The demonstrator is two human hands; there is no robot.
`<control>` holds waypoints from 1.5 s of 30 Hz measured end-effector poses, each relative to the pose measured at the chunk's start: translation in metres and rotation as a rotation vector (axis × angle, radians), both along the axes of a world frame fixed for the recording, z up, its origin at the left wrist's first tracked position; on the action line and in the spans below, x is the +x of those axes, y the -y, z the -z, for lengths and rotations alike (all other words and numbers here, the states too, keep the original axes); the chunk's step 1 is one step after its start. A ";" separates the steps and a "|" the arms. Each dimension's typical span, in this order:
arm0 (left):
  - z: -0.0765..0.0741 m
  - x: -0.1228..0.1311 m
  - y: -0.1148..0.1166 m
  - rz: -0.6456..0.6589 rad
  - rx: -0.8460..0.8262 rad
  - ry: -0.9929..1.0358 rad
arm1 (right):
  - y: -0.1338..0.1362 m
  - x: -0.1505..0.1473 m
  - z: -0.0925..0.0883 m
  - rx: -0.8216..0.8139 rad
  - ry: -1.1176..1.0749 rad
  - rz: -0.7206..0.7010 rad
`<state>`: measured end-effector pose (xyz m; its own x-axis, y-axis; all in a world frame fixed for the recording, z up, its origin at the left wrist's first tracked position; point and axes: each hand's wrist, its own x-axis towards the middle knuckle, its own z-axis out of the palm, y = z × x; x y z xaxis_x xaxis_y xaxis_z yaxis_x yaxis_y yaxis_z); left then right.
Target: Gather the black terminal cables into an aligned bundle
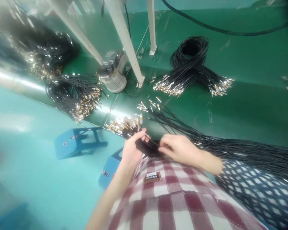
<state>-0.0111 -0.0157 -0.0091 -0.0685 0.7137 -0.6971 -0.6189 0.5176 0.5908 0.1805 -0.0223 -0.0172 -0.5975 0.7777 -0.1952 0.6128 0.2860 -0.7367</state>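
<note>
My left hand (135, 143) is closed round a thick bundle of black cables (147, 148), close to my checked apron (175, 191). The bundle's connector ends (124, 125), silvery with some yellow, fan out beyond my thumb. To the right of it, my right hand (176, 147) has its fingers curled together at the bundle's side, pinching what looks like a thin black cable; the fingertips are partly hidden. Along the bench's near edge on the right lies a long spread of loose black cables (235, 147), some with their connector ends by my hands.
On the green bench top (254, 111) lies a tied cable coil (189, 54), with more cable coils (73, 95) at the left. White metal legs (127, 41) stand beside a grey-white device (114, 78). Blue stools (67, 143) stand on the floor below.
</note>
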 end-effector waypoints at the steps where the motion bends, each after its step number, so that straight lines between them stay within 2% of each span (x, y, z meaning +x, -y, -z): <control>1: 0.001 -0.001 0.000 -0.006 0.000 -0.003 | 0.006 0.013 0.005 -0.028 0.049 -0.042; 3: 0.003 -0.002 0.000 -0.009 -0.001 -0.001 | 0.015 0.034 0.012 -0.090 0.104 -0.051; 5: 0.003 -0.002 -0.001 0.002 0.005 0.015 | 0.017 0.037 0.012 -0.134 0.048 0.012; 9: -0.002 -0.001 -0.003 0.030 0.025 0.061 | 0.002 0.007 0.005 -0.223 -0.226 0.107; 14: -0.001 -0.003 -0.001 0.069 0.063 0.080 | -0.017 -0.019 -0.002 -0.331 -0.352 0.343; 16: 0.000 -0.006 -0.001 0.102 0.058 0.054 | -0.019 -0.024 -0.004 -0.358 -0.376 0.325; 19: 0.003 -0.011 -0.002 0.173 0.006 0.051 | -0.028 -0.030 0.000 -0.464 -0.374 0.192; 21: 0.005 -0.014 -0.002 0.181 -0.029 0.048 | -0.042 -0.030 0.014 -0.481 -0.271 0.138; 26: 0.011 -0.021 0.002 0.102 -0.013 0.083 | -0.085 -0.027 0.083 -0.147 0.219 0.235; 28: 0.014 -0.022 0.004 0.110 0.013 0.116 | -0.093 -0.030 0.104 -0.144 0.257 0.242; 30: 0.017 -0.023 0.007 0.126 0.030 0.145 | -0.093 -0.031 0.114 -0.150 0.254 0.240; 32: 0.018 -0.021 0.008 0.102 0.046 0.164 | -0.089 -0.027 0.111 -0.163 0.219 0.246; 34: 0.018 -0.018 0.007 0.048 0.055 0.168 | -0.080 -0.015 0.099 -0.197 0.159 0.229; 36: 0.017 -0.014 0.005 0.003 0.044 0.149 | -0.069 0.003 0.083 -0.346 -0.011 0.196; 40: 0.011 -0.009 -0.001 -0.008 0.055 0.102 | -0.040 0.041 0.056 -0.800 -0.465 0.165; 42: 0.008 -0.008 -0.004 0.023 0.067 0.108 | -0.025 0.055 0.050 -0.914 -0.522 0.153; 45: 0.007 -0.007 -0.005 0.036 0.055 0.120 | -0.010 0.068 0.048 -1.006 -0.494 0.080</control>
<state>-0.0179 -0.0111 -0.0160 0.0398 0.7518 -0.6582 -0.6683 0.5097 0.5418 0.2485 -0.0128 -0.0657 -0.7385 0.4390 -0.5118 0.1800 -0.6031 -0.7771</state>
